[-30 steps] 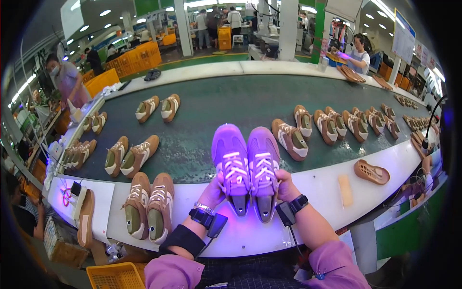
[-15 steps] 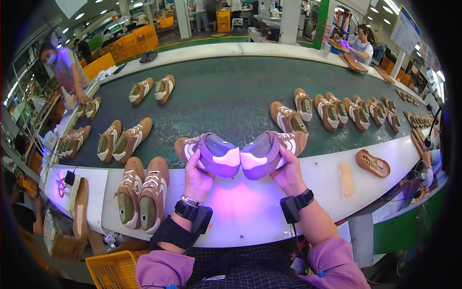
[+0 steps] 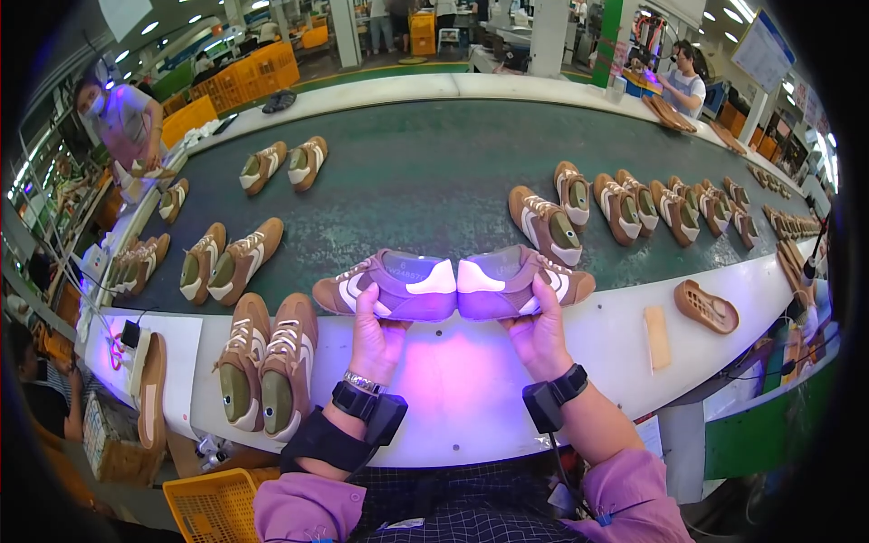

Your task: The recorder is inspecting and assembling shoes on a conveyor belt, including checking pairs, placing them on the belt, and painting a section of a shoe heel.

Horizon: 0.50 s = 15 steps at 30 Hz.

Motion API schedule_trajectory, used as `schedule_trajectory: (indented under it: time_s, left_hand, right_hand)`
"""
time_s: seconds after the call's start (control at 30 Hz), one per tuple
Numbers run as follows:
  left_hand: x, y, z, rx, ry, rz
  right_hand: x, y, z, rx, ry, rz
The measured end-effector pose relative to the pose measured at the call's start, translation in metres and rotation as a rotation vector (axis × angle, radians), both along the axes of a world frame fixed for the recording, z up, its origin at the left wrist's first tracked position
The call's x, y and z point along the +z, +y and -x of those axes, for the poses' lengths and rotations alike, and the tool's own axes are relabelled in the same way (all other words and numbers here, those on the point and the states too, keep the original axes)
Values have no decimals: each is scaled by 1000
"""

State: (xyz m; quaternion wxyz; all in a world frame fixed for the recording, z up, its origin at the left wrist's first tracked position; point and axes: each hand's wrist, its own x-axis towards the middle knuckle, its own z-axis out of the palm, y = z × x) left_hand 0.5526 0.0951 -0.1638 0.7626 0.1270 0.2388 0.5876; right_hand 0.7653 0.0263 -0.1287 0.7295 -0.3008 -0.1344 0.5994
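A brown sneaker [image 3: 385, 288] with white stripes and laces is gripped in my left hand [image 3: 377, 337], its toe toward the left. My right hand [image 3: 536, 337] is closed round a matching sneaker [image 3: 525, 285], its toe toward the right. The white heel patches face each other, almost touching, above the white worktop, with purple light falling on both shoes and the surface below. My thumbs press the near sides; the fingers underneath are mostly hidden. To the left of my left hand, a pair of brown sneakers [image 3: 288, 357] stands on the worktop.
Several sneaker pairs stand on the green conveyor belt [image 3: 407, 181], left and right. A loose sole [image 3: 706, 308] and a beige strip [image 3: 656, 338] lie at right; another sole [image 3: 152, 389] is at left. A yellow crate [image 3: 213, 507] sits below. Co-workers [image 3: 122, 118] stand across the belt.
Both sneakers have been turned so their sides and toes spread outward more level, heels still together. The co-worker at the far left has lifted a shoe from the belt's edge.
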Motion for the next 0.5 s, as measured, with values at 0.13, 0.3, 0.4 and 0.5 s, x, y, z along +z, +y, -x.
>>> schedule_trajectory:
  time_s: [0.13, 0.3, 0.4, 0.5]
  left_hand:
    - [-1, -1, -2, 6, -5, -19]
    - [0, -3, -4, 1, -23, -14]
    - [0, -4, -4, 9, -15, -19]
    - [2, -5, -5, 14, -2, -18]
  right_hand:
    - [-1, 0, -1, -13, 7, -15]
    - [0, -2, -2, -2, 9, -16]
    - [-1, -3, 0, -4, 12, -6]
    - [3, -4, 1, -24, 30, 4]
